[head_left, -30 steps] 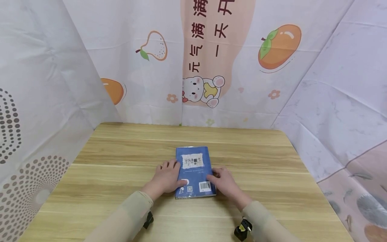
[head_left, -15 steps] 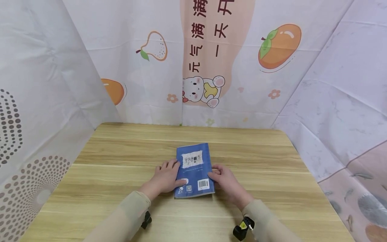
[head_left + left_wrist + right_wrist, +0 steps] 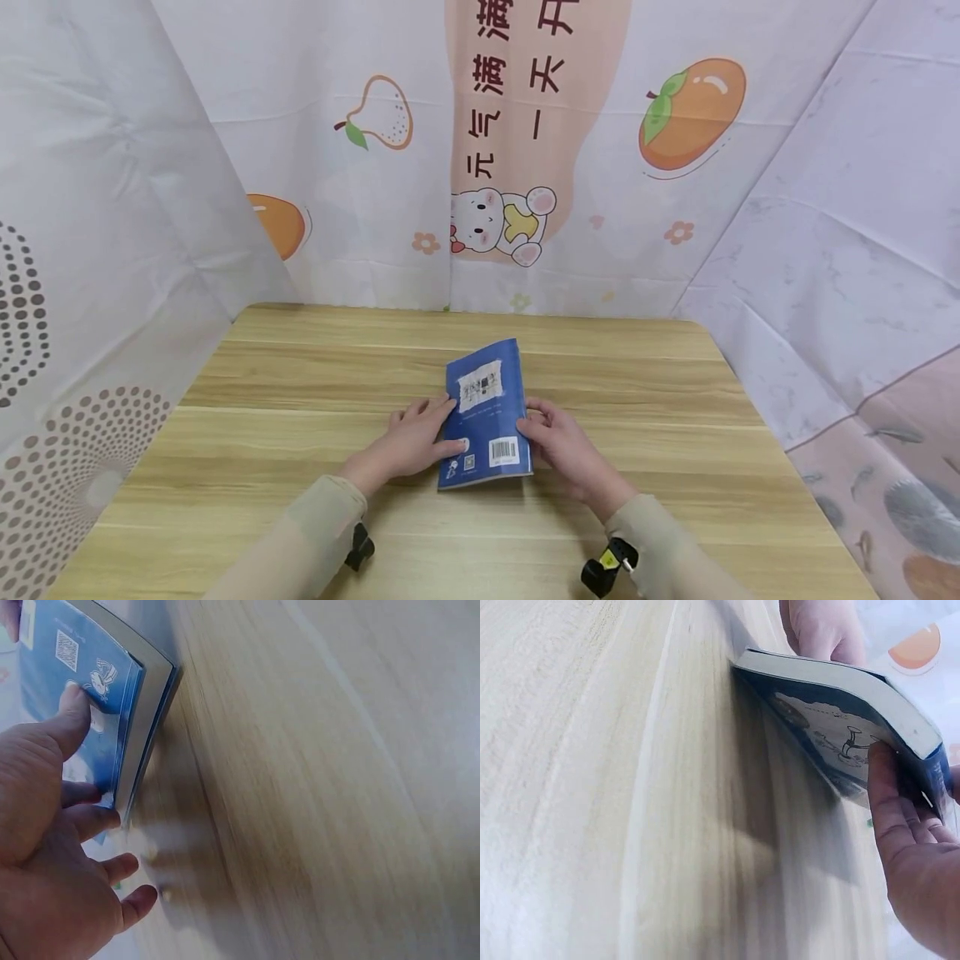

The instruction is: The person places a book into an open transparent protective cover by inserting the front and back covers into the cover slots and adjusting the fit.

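A blue paperback book [image 3: 487, 421] with a pale drawing and a barcode on its upward cover stands tilted in the head view, its right side raised off the table and its left edge low. My right hand [image 3: 566, 450] grips the raised edge, thumb on top and fingers underneath, as the right wrist view also shows. At the low edge my left hand [image 3: 408, 442] holds the book between its thumb, laid on the cover, and its nearest fingers. In the left wrist view its other fingers spread beside the edge. The right wrist view reveals a pale picture on the book's underside [image 3: 821, 731].
The wood-grain table [image 3: 315, 367] extends around the book on all sides. A white curtain [image 3: 300, 67] with printed fruit and lettering hangs behind the table's far edge. More patterned cloth [image 3: 840, 208] hangs at both sides. Black wrist cameras [image 3: 600, 575] sit below both sleeves.
The book lay flat one second ago; its right side has since risen in my right hand, tilting it to the left. My left hand has stayed by the left edge.
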Motion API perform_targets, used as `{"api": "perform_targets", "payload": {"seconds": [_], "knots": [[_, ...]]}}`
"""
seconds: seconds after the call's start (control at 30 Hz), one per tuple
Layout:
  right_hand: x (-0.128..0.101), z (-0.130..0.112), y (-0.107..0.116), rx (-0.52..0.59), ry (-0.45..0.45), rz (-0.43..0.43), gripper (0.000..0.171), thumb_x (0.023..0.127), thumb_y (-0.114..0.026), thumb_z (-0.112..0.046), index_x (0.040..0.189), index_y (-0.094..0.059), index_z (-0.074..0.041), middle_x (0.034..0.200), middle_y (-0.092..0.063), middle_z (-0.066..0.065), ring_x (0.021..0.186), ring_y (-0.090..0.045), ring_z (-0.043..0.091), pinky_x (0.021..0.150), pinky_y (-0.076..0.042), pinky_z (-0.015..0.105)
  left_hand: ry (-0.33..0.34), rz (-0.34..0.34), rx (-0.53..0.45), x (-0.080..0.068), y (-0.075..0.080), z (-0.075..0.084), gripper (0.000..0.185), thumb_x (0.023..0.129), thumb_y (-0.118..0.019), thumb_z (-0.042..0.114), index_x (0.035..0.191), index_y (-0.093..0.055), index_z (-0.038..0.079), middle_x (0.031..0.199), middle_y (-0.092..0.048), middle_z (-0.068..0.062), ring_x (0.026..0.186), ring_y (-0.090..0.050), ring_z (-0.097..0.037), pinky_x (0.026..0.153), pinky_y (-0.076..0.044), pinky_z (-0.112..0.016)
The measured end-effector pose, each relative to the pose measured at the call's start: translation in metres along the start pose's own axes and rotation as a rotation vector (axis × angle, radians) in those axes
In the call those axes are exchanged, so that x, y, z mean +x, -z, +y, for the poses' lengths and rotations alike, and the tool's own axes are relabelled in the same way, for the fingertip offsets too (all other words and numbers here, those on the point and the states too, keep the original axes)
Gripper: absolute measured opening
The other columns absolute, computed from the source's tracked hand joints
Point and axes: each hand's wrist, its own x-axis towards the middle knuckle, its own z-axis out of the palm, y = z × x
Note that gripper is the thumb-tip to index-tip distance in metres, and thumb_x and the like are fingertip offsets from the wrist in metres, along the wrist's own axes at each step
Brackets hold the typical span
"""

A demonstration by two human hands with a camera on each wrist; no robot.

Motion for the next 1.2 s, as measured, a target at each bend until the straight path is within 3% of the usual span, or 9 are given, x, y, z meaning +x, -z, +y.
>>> {"api": "perform_targets", "payload": {"seconds": [0.27,0.33,0.43,0.5,0.63,0.77,1.0,1.2], "knots": [[-0.004,-0.011,-0.001,-0.079,0.082,-0.032,0.054,0.105,-0.053,-0.013,0.151,-0.035,0.006,0.121,-0.064,0.021,0.103,-0.068,0.021,0.092,-0.056,0.032,-0.078,0.095,-0.129,0.002,-0.001,0.008,0.075,0.094,-0.073,0.046,0.152,-0.043,0.009,0.157,-0.04,-0.017,0.143,-0.038,-0.04,0.116,-0.031,-0.061],[-0.005,-0.013,-0.001,-0.111,0.101,-0.033,0.053,0.105,-0.054,-0.014,0.15,-0.036,0.006,0.12,-0.065,0.021,0.104,-0.068,0.021,0.095,-0.055,0.033,-0.088,0.091,-0.199,0.002,0.0,0.012,0.072,0.094,-0.074,0.039,0.151,-0.044,0.007,0.151,-0.044,-0.018,0.138,-0.046,-0.038,0.113,-0.038,-0.056],[-0.006,-0.016,-0.001,-0.138,0.125,-0.041,0.052,0.105,-0.054,-0.015,0.15,-0.037,0.005,0.12,-0.066,0.021,0.107,-0.068,0.021,0.099,-0.053,0.034,-0.079,0.067,-0.281,0.002,0.002,0.017,0.069,0.094,-0.075,0.031,0.152,-0.046,0.007,0.145,-0.049,-0.018,0.119,-0.058,-0.031,0.098,-0.052,-0.048],[-0.006,-0.018,-0.002,-0.138,0.134,-0.049,0.051,0.106,-0.053,-0.015,0.15,-0.037,0.005,0.12,-0.065,0.021,0.108,-0.068,0.022,0.101,-0.052,0.034,-0.073,0.049,-0.316,0.002,0.003,0.021,0.067,0.095,-0.074,0.027,0.153,-0.046,0.008,0.143,-0.05,-0.017,0.11,-0.061,-0.025,0.09,-0.055,-0.043],[-0.007,-0.021,-0.003,-0.13,0.155,-0.054,0.052,0.106,-0.053,-0.015,0.151,-0.037,0.005,0.121,-0.064,0.023,0.109,-0.067,0.023,0.098,-0.054,0.033,-0.061,0.02,-0.373,0.001,0.006,0.027,0.064,0.097,-0.071,0.024,0.154,-0.046,0.009,0.145,-0.053,-0.017,0.113,-0.063,-0.027,0.093,-0.055,-0.045],[-0.007,-0.023,-0.004,-0.125,0.155,-0.047,0.051,0.107,-0.051,-0.016,0.151,-0.037,0.003,0.124,-0.064,0.023,0.108,-0.068,0.022,0.093,-0.056,0.031,-0.02,-0.012,-0.486,-0.001,0.011,0.032,0.065,0.097,-0.071,0.031,0.153,-0.047,0.008,0.142,-0.058,-0.017,0.119,-0.063,-0.03,0.097,-0.054,-0.048],[-0.009,-0.03,-0.009,-0.124,0.153,-0.039,0.05,0.106,-0.053,-0.022,0.151,-0.04,-0.006,0.131,-0.062,0.019,0.108,-0.067,0.024,0.09,-0.057,0.035,0.02,-0.043,-0.676,-0.004,0.018,0.043,0.088,0.094,-0.061,0.065,0.155,-0.042,0.004,0.147,-0.054,-0.023,0.115,-0.069,-0.03,0.103,-0.05,-0.053],[-0.009,-0.033,-0.015,-0.151,0.162,0.022,0.048,0.103,-0.061,-0.025,0.147,-0.05,-0.011,0.132,-0.062,0.015,0.11,-0.064,0.024,0.087,-0.056,0.036,-0.015,-0.044,-0.893,-0.004,0.019,0.051,0.087,0.098,-0.06,0.057,0.155,-0.035,-0.004,0.149,-0.049,-0.027,0.123,-0.064,-0.035,0.105,-0.048,-0.054]]}}
